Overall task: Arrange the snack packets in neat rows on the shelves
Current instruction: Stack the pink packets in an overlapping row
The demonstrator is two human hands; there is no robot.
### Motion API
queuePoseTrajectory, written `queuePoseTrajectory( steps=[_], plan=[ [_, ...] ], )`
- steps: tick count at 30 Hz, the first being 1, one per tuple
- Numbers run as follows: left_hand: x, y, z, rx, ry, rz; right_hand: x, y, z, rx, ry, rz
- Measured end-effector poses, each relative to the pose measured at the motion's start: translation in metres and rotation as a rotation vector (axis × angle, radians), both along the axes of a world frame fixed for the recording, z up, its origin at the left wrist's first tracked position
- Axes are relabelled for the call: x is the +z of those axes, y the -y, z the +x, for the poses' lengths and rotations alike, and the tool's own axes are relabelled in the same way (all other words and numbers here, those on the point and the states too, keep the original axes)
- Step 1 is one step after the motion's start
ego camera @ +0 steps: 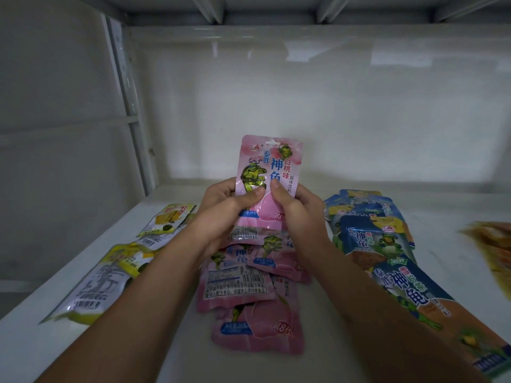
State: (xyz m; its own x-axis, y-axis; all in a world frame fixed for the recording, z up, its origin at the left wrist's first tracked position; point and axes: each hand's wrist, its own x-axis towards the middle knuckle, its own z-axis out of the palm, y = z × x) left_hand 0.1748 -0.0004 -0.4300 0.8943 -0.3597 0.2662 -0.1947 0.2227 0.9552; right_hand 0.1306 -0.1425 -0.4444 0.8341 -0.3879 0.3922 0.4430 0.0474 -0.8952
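Hiding pink packet (pixel 269 167) bottom (both thumbs)

My two arms reach in from the bottom edge, both bare from the elbow down, with no sleeves, watch, bracelets or gloves showing. My left hand (pixel 229 205) and right hand (pixel 297 210) are also bare, with no rings visible. My thumbnails are short, plain and unpainted. Nothing else of my body is in view.
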Motion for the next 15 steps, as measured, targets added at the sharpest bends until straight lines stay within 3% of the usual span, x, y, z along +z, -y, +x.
queuePoseTrajectory(
  steps=[11,15],
  plan=[
    [-0.001,0.003,0.001,0.042,-0.019,-0.034,-0.005,0.0,0.006,-0.151,0.032,-0.165],
    [-0.005,0.004,0.005,0.159,0.003,-0.025,-0.015,-0.002,0.009,-0.237,-0.029,-0.494]
  ],
)
